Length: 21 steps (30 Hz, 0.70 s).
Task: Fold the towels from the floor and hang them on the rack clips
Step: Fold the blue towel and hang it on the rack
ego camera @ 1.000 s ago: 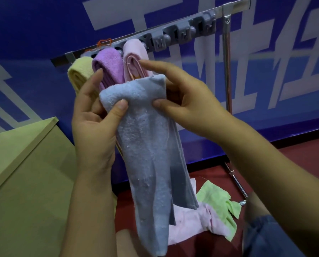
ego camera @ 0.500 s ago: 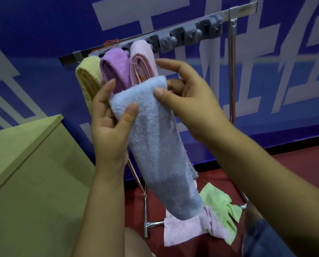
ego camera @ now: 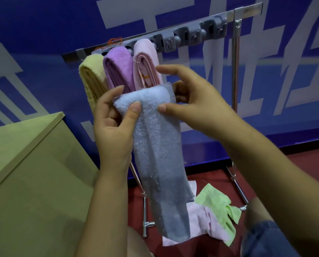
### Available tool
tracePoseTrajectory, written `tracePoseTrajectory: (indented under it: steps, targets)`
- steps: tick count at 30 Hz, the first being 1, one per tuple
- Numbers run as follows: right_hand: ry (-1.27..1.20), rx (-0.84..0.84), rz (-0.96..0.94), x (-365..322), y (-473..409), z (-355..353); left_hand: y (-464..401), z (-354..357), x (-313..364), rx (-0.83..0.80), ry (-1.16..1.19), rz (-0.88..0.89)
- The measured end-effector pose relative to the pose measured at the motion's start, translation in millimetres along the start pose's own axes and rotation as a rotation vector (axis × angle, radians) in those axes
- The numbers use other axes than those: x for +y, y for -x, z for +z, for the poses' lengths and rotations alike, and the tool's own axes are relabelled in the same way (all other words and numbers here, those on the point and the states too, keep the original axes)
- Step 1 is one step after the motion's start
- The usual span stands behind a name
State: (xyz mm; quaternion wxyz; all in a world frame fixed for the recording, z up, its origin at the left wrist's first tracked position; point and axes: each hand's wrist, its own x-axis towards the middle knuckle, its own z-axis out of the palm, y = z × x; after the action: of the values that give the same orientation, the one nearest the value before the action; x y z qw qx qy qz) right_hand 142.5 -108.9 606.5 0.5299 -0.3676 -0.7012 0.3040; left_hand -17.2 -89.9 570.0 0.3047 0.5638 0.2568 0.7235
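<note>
our left hand [ego camera: 114, 127] and right hand [ego camera: 190, 106] pinch the folded blue towel [ego camera: 158, 154]; three towels [ego camera: 118, 71] hang clipped above, pink towel [ego camera: 203, 221] and green towel [ego camera: 216, 203] wait below.

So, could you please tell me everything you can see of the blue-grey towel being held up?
The blue-grey towel is fluffy terry cloth with loose lint, folded lengthwise into a long narrow strip that hangs down with its lower end in front of the floor towels. Its folded top is gripped by the left hand, thumb pressing the front, and pinched by the right hand. It is held just below the pink towel on the rack, not yet clipped.
</note>
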Motion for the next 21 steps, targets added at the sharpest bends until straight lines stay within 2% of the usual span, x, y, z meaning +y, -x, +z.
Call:
tracePoseTrajectory:
  steps: [5,7,9,13,16,19,21]
  targets:
    - [-0.540,0.131,0.125,8.0,3.6,13.7,6.5,-6.5,-2.2,-0.093,0.046,-0.050]
    - [-0.591,0.156,0.154,8.7,1.7,12.5,8.8,-5.9,-1.6,-0.088,0.024,-0.031]
    - [-0.456,0.187,0.129,7.9,0.8,10.5,8.0,-3.6,0.1,-0.058,0.010,0.001]
    - [-0.036,0.254,0.004,5.0,0.3,2.1,5.2,2.4,4.1,-0.049,-0.028,0.037]
    - [0.141,0.278,-0.058,6.8,-4.0,-4.9,4.2,5.0,4.6,-0.062,-0.020,0.031]
    - [0.381,0.263,-0.128,11.1,-7.4,-5.9,0.0,4.7,7.4,-0.081,0.026,0.000]
    - [0.482,0.190,-0.182,10.7,-9.5,-10.6,-3.9,4.0,10.8,-0.107,0.037,-0.024]
